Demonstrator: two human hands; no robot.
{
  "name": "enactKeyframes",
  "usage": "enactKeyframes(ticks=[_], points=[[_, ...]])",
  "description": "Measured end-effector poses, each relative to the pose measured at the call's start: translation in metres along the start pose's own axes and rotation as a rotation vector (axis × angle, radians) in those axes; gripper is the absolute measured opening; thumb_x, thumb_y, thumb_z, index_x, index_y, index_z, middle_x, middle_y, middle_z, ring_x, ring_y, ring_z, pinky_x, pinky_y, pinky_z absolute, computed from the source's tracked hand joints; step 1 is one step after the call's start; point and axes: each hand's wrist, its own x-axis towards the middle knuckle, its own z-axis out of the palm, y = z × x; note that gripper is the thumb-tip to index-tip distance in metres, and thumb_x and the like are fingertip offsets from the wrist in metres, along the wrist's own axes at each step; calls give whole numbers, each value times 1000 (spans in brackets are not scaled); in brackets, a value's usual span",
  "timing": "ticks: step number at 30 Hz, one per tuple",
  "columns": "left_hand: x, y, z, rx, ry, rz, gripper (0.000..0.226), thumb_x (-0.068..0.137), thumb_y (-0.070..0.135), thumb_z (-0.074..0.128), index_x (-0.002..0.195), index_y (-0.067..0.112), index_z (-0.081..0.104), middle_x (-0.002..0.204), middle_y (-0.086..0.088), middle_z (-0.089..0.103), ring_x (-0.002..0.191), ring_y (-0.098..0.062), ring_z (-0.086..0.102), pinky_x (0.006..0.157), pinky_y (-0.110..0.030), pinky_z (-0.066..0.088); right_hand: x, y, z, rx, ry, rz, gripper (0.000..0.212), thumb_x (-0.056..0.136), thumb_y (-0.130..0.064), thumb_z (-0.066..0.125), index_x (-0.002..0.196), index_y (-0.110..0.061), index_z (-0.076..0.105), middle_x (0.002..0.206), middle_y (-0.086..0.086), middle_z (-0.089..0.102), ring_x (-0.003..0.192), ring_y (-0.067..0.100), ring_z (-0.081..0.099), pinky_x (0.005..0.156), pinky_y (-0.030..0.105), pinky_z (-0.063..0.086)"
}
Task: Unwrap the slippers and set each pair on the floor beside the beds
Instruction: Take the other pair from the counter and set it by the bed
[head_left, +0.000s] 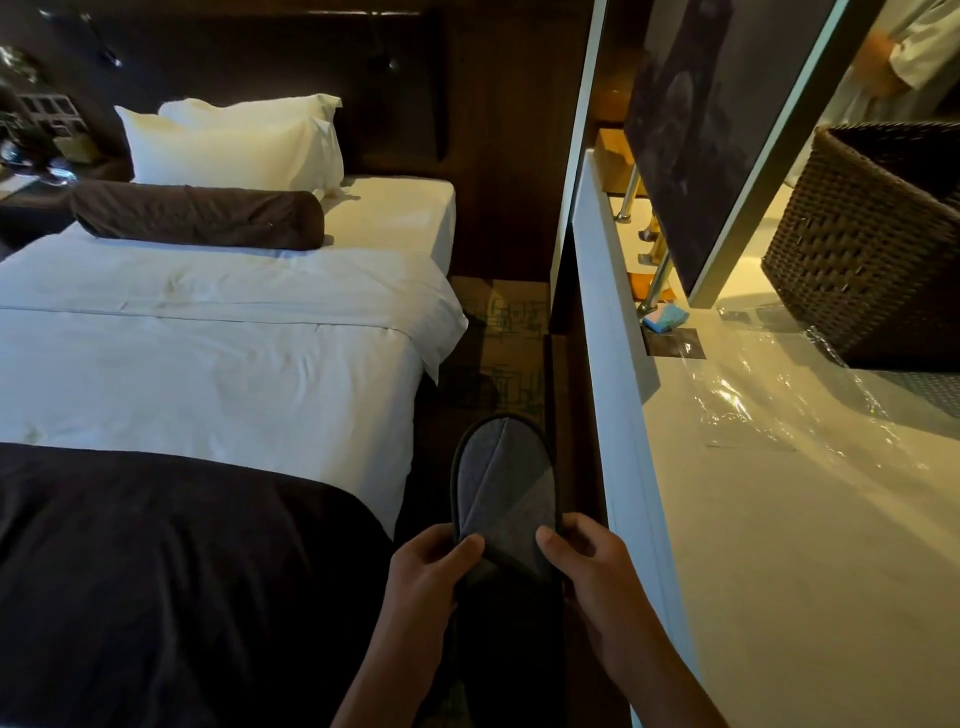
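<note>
A grey slipper (501, 478) with a dark rim is held toe-forward over the narrow carpet strip between the bed and the white counter. My left hand (434, 577) grips its left edge, thumb on top. My right hand (589, 561) grips its right edge the same way. Whether a second slipper lies stacked under the first I cannot tell. A sheet of clear plastic wrap (789, 395) lies flat and empty on the counter to the right.
A white bed (208, 343) with a dark runner, a brown bolster (197, 215) and pillows fills the left. A white counter (779, 545) runs along the right with a woven basket (872, 244) and a framed mirror. Patterned carpet (498, 358) lies between them.
</note>
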Motion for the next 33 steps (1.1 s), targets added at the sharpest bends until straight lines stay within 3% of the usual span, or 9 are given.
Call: enactKeyframes(ticks=[7, 12, 15, 21, 24, 25, 28, 31, 33], points=[[62, 35, 29, 15, -21, -15, 11, 89, 11, 68, 93, 2, 73, 96, -25, 73, 90, -39, 71, 88, -52, 57, 71, -29, -11, 13, 12, -32, 29, 84, -39, 71, 103, -18, 70, 103, 6, 73, 100, 28, 68, 93, 51, 55], [106, 66, 64, 43, -48, 31, 11, 89, 9, 67, 95, 1, 71, 89, -20, 73, 79, -31, 71, 68, -39, 56, 121, -59, -31, 132, 28, -11, 55, 81, -41, 74, 129, -20, 59, 125, 2, 65, 117, 28, 61, 101, 52, 50], [127, 80, 82, 57, -62, 45, 10, 88, 10, 68, 93, 2, 72, 88, -19, 73, 78, -32, 70, 73, -42, 56, 142, -77, -42, 149, 25, -37, 47, 83, -37, 73, 124, -17, 62, 122, 2, 67, 114, 27, 61, 101, 51, 50], [169, 101, 104, 47, -77, 36, 7, 87, 10, 69, 89, 4, 73, 87, -19, 74, 79, -34, 70, 75, -43, 56, 181, -104, -50, 67, 90, -100, 14, 86, -27, 71, 89, -14, 69, 95, 11, 71, 95, 30, 67, 91, 52, 54], [190, 110, 110, 31, -92, 54, 7, 88, 8, 68, 89, 2, 71, 80, -17, 73, 70, -29, 71, 63, -36, 56, 201, -117, -49, 42, 111, -117, 11, 88, -20, 69, 79, -15, 67, 84, 6, 70, 86, 26, 67, 73, 31, 56], [197, 113, 111, 23, -97, 58, 7, 88, 7, 67, 88, 2, 71, 76, -15, 73, 67, -26, 71, 58, -33, 55, 207, -121, -47, 48, 111, -124, 11, 88, -19, 69, 79, -13, 68, 82, 7, 70, 83, 26, 68, 71, 28, 57], [225, 123, 109, 8, -103, 74, 8, 87, 9, 69, 82, 4, 72, 75, -15, 71, 67, -28, 69, 59, -33, 55, 226, -137, -39, 60, 87, -107, 15, 88, -24, 69, 91, -9, 71, 92, 12, 74, 90, 28, 70, 84, 46, 58], [260, 137, 106, -3, -106, 64, 9, 85, 11, 72, 84, 2, 73, 85, -22, 70, 77, -37, 67, 73, -43, 54, 252, -156, -29, 43, 79, -85, 5, 90, -26, 67, 89, -21, 69, 92, 2, 72, 91, 20, 68, 80, 35, 57], [286, 148, 104, -18, -104, 51, 7, 86, 10, 71, 87, 3, 73, 83, -19, 72, 75, -34, 70, 69, -40, 56, 273, -172, -19, 58, 87, -87, 3, 90, -25, 66, 87, -25, 68, 90, -2, 71, 91, 18, 68, 75, 28, 55]])
